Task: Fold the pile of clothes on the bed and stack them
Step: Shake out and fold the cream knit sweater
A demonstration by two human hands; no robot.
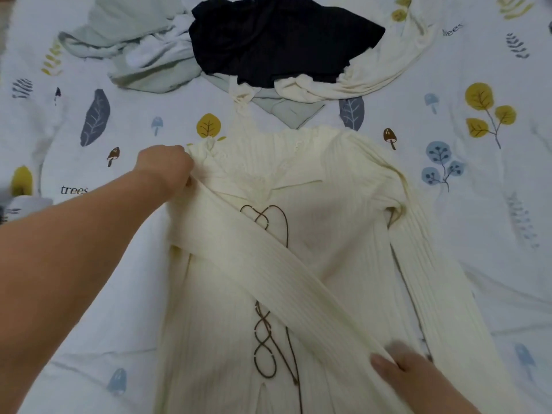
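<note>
Now left hand grips sweater shoulder; right hand fingers flat on sleeve.

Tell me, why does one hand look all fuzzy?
In the head view, the right hand is smeared by motion blur at the sleeve; the left hand gripping the sweater looks sharper; light is soft, no glare; the bedsheet bends at the edges.

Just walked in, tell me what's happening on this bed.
A person is folding a cream ribbed top laid flat on the leaf-print bedsheet. The left hand grips its shoulder, while the right hand lies on the end of one sleeve drawn diagonally across the body. Beyond it, a pile of unfolded clothes still waits.
</note>
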